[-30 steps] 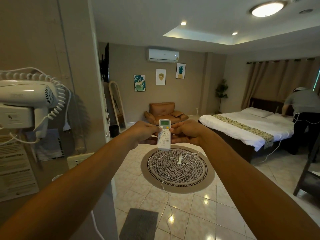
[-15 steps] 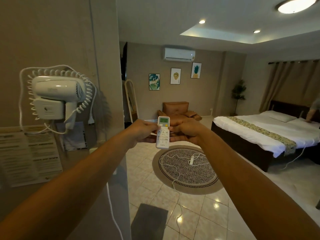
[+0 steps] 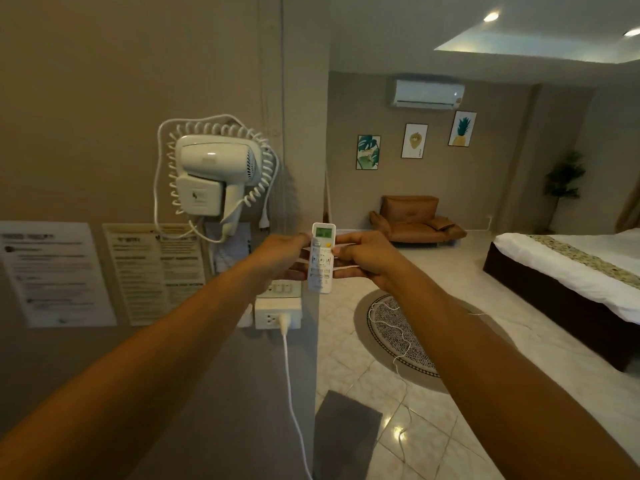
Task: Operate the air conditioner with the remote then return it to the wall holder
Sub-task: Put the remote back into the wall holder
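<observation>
White plastic remote (image 3: 322, 258) is pinched upright between left hand (image 3: 282, 256) and right hand (image 3: 363, 259), in front of the wall corner. Risk: fingertip-only hold may slip during handover. No wall holder is identifiable; air conditioner (image 3: 426, 94) hangs well apart.

I take the wall-mounted hair dryer (image 3: 216, 174) as my landmark. Its coiled cord (image 3: 258, 168) loops around it, touching its body. Below and left of it I see two printed notices (image 3: 55, 271) stuck to the wall; their text is too blurred to read. Below and right of it sits a white socket (image 3: 270, 318) with a plug and white cable (image 3: 292, 393) hanging down. Far right of the dryer I see three framed pictures (image 3: 414, 140), a brown armchair (image 3: 414, 220), a potted plant (image 3: 562, 183), a bed (image 3: 571, 271) and a round rug (image 3: 394, 336) on the tiled floor.
</observation>
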